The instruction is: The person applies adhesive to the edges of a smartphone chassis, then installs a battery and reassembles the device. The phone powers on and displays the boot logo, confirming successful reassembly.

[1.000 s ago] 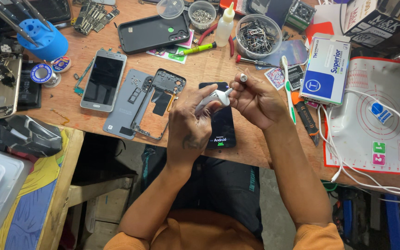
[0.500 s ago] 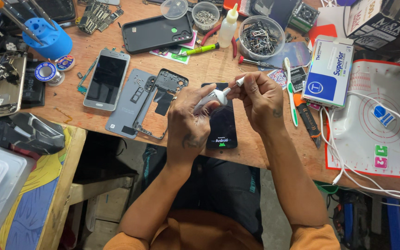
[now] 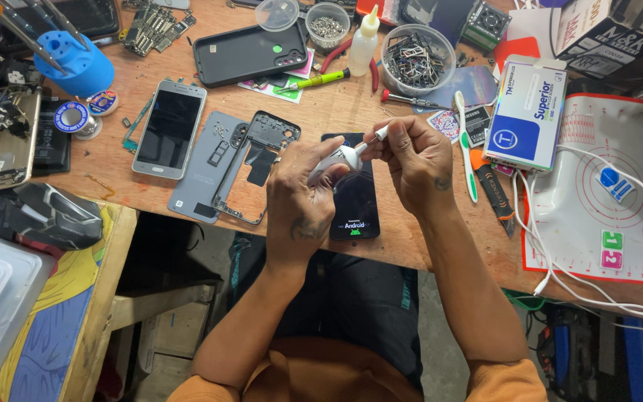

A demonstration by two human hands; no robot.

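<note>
Care suits this: left hand (image 3: pixel 303 197) curled around the white tube (image 3: pixel 336 160), right hand (image 3: pixel 414 160) pinching its cap (image 3: pixel 381 133) at two o'clock, over the black phone (image 3: pixel 355 205).

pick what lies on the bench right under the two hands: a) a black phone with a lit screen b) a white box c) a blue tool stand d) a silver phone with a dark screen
a: the black phone lies flat below the left hand and right hand, which hold a small white tube above it.

2 hands (image 3: pixel 303 201), 3 phones (image 3: pixel 170 128)
</note>
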